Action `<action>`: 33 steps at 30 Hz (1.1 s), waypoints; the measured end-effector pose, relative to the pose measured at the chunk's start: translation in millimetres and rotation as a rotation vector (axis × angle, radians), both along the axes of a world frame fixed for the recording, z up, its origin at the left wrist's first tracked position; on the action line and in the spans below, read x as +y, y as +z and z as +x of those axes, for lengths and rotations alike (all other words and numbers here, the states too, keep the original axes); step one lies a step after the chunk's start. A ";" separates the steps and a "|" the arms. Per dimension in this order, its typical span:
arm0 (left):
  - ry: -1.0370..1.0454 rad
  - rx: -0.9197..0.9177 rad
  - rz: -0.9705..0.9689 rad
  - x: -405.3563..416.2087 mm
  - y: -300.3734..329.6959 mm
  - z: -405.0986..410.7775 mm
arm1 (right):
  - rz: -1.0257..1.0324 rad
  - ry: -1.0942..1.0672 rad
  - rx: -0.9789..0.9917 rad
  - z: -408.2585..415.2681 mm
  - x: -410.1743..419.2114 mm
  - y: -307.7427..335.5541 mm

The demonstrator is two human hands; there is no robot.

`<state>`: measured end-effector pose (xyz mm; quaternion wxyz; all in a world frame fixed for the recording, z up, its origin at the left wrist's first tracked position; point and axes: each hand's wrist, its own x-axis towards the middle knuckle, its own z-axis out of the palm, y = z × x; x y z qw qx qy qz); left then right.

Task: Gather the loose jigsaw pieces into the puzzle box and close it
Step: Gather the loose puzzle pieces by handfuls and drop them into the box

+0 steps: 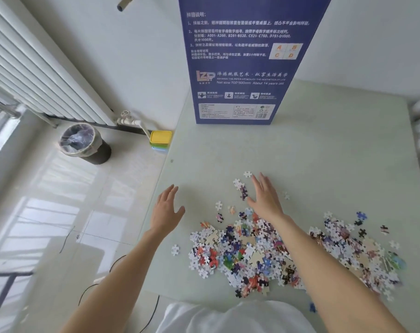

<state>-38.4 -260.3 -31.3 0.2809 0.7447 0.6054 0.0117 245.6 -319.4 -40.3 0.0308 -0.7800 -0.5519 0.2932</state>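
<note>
With my right hand [264, 198] flat and spread beyond the jigsaw pieces [252, 251] and my left hand [167, 210] wide beside them, I should sweep strays inward before lifting handfuls toward the puzzle box [242, 68] standing beyond them.

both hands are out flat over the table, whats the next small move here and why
Probably sweep the right hand back toward the body, dragging the few stray pieces beside its fingers into the main pile. Both hands are open and hold nothing, the left hand is over bare table, and the puzzle box stands upright at the far edge.
</note>
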 end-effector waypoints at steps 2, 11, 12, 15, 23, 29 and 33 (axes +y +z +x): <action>-0.021 0.011 0.017 14.9 -5.5 -5.9 | -0.044 0.014 -0.029 -10.3 11.2 -6.1; -0.225 0.137 -0.036 48.6 -26.5 22.8 | -0.041 0.320 -0.094 -61.2 -19.8 -18.1; -0.237 0.143 -0.037 43.8 -28.5 29.0 | -0.057 0.331 -0.119 -59.4 -31.4 -19.0; -0.268 0.117 -0.019 27.4 -28.7 36.4 | -0.086 0.252 -0.196 -47.7 -61.2 -19.3; -0.292 -0.036 0.103 -57.0 -21.5 -14.5 | 0.081 0.194 -0.148 -57.3 -124.4 -6.0; -0.254 0.084 0.056 -135.8 -41.3 -44.0 | 0.208 0.495 -0.171 -77.3 -195.3 -24.1; -0.276 0.069 0.064 -169.1 -45.8 -14.5 | 0.204 0.613 -0.239 -86.7 -217.4 -35.8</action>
